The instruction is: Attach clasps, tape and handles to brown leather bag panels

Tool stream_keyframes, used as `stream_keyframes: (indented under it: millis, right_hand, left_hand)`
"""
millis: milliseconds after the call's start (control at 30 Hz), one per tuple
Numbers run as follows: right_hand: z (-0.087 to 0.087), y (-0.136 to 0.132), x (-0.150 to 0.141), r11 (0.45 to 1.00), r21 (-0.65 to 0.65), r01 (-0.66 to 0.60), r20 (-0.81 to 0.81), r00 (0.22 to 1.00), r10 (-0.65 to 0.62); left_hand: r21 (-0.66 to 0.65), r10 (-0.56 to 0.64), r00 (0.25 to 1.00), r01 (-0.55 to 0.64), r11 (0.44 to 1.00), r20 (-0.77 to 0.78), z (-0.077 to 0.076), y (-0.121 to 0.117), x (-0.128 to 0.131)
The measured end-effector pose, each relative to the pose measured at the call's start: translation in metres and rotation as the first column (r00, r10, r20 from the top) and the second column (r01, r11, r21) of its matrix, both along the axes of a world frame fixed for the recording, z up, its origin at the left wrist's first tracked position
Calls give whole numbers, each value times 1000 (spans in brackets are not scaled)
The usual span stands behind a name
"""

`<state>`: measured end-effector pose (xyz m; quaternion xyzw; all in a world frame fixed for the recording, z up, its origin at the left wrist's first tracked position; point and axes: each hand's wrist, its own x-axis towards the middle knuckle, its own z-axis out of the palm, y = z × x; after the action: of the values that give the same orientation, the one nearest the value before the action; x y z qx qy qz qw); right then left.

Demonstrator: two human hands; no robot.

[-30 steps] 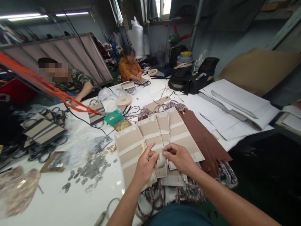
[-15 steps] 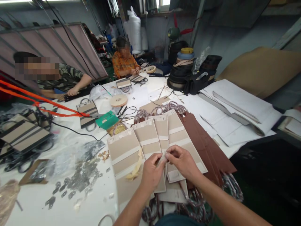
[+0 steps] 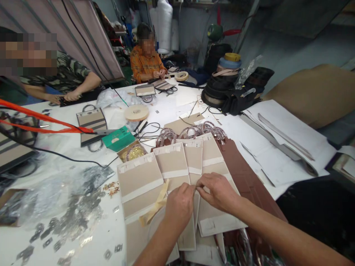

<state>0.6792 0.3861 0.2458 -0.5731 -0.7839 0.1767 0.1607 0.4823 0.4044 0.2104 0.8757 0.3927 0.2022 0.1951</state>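
My left hand (image 3: pixel 180 203) and my right hand (image 3: pixel 217 190) meet fingertip to fingertip above a fan of beige bag panels (image 3: pixel 170 164). Both are closed in a pinch. Whatever lies between the fingertips is too small and too covered to name. The panels carry white tape bands and overlap one another. A pale yellow strip (image 3: pixel 155 208) lies curled on the panels just left of my left hand. Under the panels, brown bag pieces (image 3: pixel 244 173) spread to the right, with plastic-wrapped handles (image 3: pixel 191 131) along the far side.
Loose metal plates (image 3: pixel 77 210) are scattered at left, near a green box (image 3: pixel 118 138) and a box of gold-coloured bits (image 3: pixel 135 152). An orange cord (image 3: pixel 47 118) crosses the left side. Large white sheets (image 3: pixel 288 140) lie right. Two people (image 3: pixel 145 62) work across the table.
The view has shifted slightly. My fingers have drawn closer together, and the pale piece seen between them before is now mostly hidden. Both hands stay over the panels.
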Motion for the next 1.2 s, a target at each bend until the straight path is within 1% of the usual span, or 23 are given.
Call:
stream_keyframes:
  millis: [67, 133, 200, 233, 300, 367, 433, 500, 533, 600, 667, 767, 833, 900, 933, 967, 1000, 1033, 1067, 1100, 1133, 1167, 1200]
  right_hand:
    - [-8, 15, 6, 998, -2, 63, -32, 997, -63]
    - [-18, 36, 19, 983, -21, 183, -129, 974, -185]
    - [-32, 66, 35, 945, -56, 323, -255, 910, -326]
    - [-39, 83, 43, 924, -73, 376, -291, 878, -381]
    - [-54, 117, 54, 892, -87, 444, -280, 848, -450]
    - [-68, 147, 61, 881, -84, 465, -207, 857, -472]
    - [-82, 168, 64, 871, -78, 485, -147, 859, -491]
    - [-95, 178, 65, 855, -56, 515, -96, 850, -518]
    - [-100, 180, 66, 847, -42, 530, -72, 844, -532]
    - [-110, 180, 67, 839, -9, 544, -37, 839, -544]
    - [-118, 179, 68, 837, 31, 547, -29, 837, -546]
    - [-124, 183, 71, 814, 106, 572, -88, 821, -565]
    - [-121, 189, 74, 791, 135, 597, -145, 802, -580]
    - [-111, 187, 75, 778, 147, 611, -187, 789, -585]
    - [-104, 182, 74, 775, 155, 612, -211, 787, -579]
    - [-98, 172, 71, 782, 152, 604, -247, 790, -561]
    - [-91, 158, 66, 806, 124, 579, -291, 797, -529]
    - [-85, 141, 59, 845, 65, 530, -337, 809, -482]
    - [-80, 121, 51, 892, -15, 451, -386, 821, -422]
    - [-76, 100, 43, 933, -108, 343, -428, 831, -355]
    - [-74, 79, 35, 955, -183, 232, -460, 839, -292]
    - [-73, 61, 28, 963, -227, 144, -478, 845, -239]
    - [-72, 46, 22, 967, -240, 89, -485, 852, -199]
  left_hand:
    - [49, 25, 999, -27, 998, 40, -5, 4, 2]
    - [41, 43, 992, -48, 998, 117, -11, 9, 5]
    - [-29, 55, 979, -50, 998, 197, -20, 16, 9]
    - [-82, 60, 971, -42, 996, 230, -26, 20, 12]
    - [-222, 85, 950, -17, 975, 301, -41, 30, 19]
    - [-384, 137, 922, 15, 923, 363, -60, 39, 25]
    - [-523, 207, 898, 30, 852, 388, -79, 45, 30]
    - [-604, 267, 889, 13, 797, 372, -94, 47, 32]
    - [-626, 294, 884, -2, 780, 364, -100, 47, 32]
    - [-649, 330, 872, -19, 761, 361, -107, 46, 32]
    - [-658, 343, 865, -20, 753, 367, -110, 45, 32]
    - [-668, 348, 860, -11, 744, 374, -111, 47, 32]
    - [-682, 358, 857, -10, 732, 371, -110, 48, 31]
    - [-712, 381, 850, -9, 702, 365, -107, 49, 29]
    - [-731, 395, 842, -1, 683, 368, -105, 49, 27]
    - [-746, 407, 832, 13, 665, 378, -102, 49, 25]
    - [-759, 418, 821, 28, 651, 389, -99, 48, 23]
    - [-766, 426, 813, 39, 641, 397, -95, 47, 22]
    - [-769, 431, 809, 40, 637, 399, -91, 46, 21]
    - [-769, 433, 812, 31, 638, 391, -86, 45, 20]
    - [-767, 431, 820, 13, 642, 375, -81, 44, 20]
    - [-759, 423, 833, -7, 651, 356, -75, 42, 20]
    - [-741, 408, 849, -29, 671, 336, -70, 42, 22]
